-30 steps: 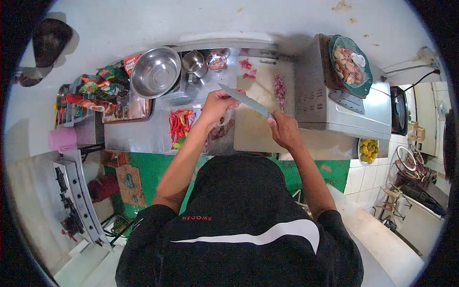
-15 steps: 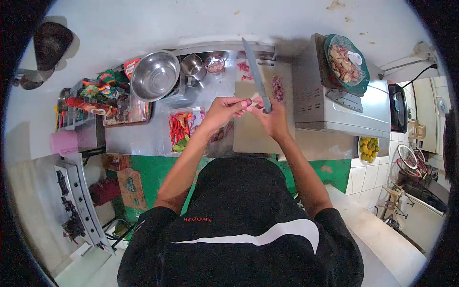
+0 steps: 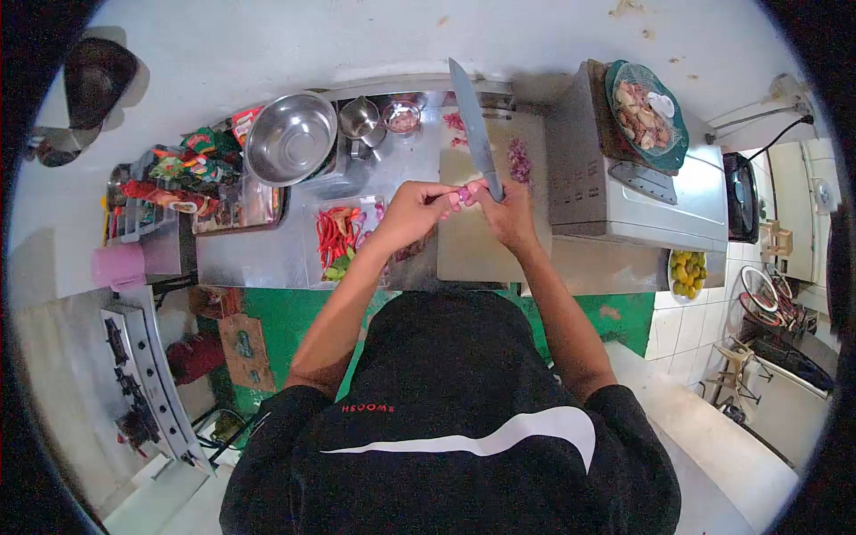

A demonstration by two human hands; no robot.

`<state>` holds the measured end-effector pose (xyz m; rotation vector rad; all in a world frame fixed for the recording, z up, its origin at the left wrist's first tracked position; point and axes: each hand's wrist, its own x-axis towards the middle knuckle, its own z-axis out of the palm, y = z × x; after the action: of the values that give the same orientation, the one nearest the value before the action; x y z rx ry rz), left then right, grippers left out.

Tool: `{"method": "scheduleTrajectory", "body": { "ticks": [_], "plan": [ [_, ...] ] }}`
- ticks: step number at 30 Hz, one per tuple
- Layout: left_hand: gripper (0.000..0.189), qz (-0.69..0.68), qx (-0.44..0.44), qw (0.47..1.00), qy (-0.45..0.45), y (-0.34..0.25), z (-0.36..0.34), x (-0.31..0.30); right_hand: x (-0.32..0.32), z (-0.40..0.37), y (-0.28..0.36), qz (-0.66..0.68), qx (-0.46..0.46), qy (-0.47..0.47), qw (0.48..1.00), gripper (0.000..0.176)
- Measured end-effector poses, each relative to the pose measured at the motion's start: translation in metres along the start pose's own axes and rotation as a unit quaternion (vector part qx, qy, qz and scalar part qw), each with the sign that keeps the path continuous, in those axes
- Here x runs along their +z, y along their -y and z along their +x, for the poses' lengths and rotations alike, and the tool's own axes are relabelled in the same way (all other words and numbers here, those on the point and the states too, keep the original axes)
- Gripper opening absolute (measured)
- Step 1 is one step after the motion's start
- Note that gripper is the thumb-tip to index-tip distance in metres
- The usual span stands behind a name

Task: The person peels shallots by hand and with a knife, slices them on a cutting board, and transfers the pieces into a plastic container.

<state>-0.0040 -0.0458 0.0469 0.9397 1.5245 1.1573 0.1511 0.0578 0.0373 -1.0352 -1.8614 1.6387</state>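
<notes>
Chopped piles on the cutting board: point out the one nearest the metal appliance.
The larger, purplish pile, right of the knife in this view; the smaller, pinker pile lies left of it, farther from the metal appliance.

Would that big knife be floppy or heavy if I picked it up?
Probably stiff: the knife has a long blade that sticks straight out from the right grip without drooping. It might feel heavy toward the tip, since so much metal reaches past the grip. Its flat, smooth-looking sides could be slippery.
</notes>
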Motion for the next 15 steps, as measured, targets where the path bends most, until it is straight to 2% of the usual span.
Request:
{"method": "scheduleTrajectory", "body": {
  "ticks": [3, 6, 9, 15],
  "plan": [
    [0.027, 0.007, -0.005, 1.0, -0.01, -0.003, 0.0, -0.001, 0.002, 0.002, -0.008, 0.025, -0.033, -0.014, 0.999, 0.019],
    [0.027, 0.015, 0.009, 0.999, -0.033, -0.003, 0.0, -0.001, -0.003, 0.0, -0.002, 0.016, 0.007, 0.007, 1.0, 0.02],
    [0.025, 0.019, 0.039, 0.997, -0.064, 0.001, 0.002, 0.0, -0.001, -0.003, 0.007, 0.08, 0.047, 0.005, 0.996, 0.019],
    [0.026, -0.007, 0.056, 0.996, -0.066, 0.003, 0.005, 0.007, 0.006, 0.0, -0.001, 0.064, -0.008, -0.052, 0.997, 0.018]
  ]
}}
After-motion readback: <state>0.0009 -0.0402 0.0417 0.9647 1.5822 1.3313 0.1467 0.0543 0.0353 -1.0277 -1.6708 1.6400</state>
